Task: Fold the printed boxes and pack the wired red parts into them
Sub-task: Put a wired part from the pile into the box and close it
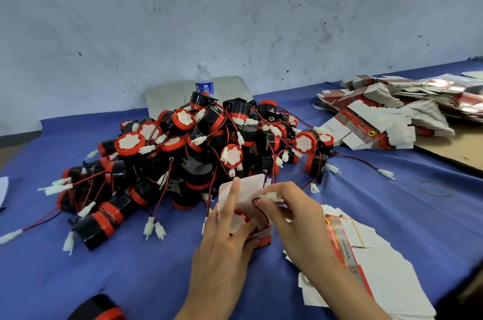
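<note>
**Little Legible Print on the Bench**

Just right of the right hand (295, 220), the top flat box (371, 270) carries a silver strip (346, 251) whose lettering seems to read "Genuine Parts". The smaller red print beside it is too blurred. Far beyond the left hand (224, 238), the water bottle (204, 83) label and pen marks on the grey board (162, 100) cannot be read.

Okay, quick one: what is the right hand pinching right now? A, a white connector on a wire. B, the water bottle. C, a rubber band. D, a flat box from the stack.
A: the right hand pinches the white connector on the wire of the red part that sits in the box held by the left hand.
</note>
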The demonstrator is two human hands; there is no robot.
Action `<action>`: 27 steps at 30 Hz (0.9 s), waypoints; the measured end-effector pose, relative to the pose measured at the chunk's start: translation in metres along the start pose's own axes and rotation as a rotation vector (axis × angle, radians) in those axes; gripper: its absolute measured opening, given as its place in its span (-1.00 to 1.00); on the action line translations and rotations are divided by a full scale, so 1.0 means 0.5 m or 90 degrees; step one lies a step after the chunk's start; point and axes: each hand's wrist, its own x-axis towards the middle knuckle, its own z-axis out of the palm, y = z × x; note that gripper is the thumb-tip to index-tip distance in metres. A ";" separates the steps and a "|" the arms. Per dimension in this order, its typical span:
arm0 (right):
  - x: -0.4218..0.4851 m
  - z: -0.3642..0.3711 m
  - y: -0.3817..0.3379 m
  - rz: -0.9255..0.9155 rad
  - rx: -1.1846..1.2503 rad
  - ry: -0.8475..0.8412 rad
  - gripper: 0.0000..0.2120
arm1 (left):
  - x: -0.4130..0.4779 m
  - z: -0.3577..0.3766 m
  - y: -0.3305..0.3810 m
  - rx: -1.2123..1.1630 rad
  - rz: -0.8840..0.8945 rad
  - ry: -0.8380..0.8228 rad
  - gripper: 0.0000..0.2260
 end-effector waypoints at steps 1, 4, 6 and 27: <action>0.002 0.002 0.003 -0.042 -0.053 -0.001 -0.92 | 0.001 0.004 0.000 0.003 0.012 0.000 -0.57; 0.003 0.017 0.010 -0.209 -0.254 0.032 -0.94 | 0.007 0.011 0.002 0.062 0.060 0.030 -0.49; 0.009 0.020 0.010 -0.268 -0.402 0.044 -0.91 | 0.009 0.012 0.003 0.110 0.083 0.053 -0.51; -0.030 -0.006 0.007 -0.171 -0.586 -0.133 -0.82 | -0.013 0.028 0.005 0.060 -0.169 -0.091 -0.74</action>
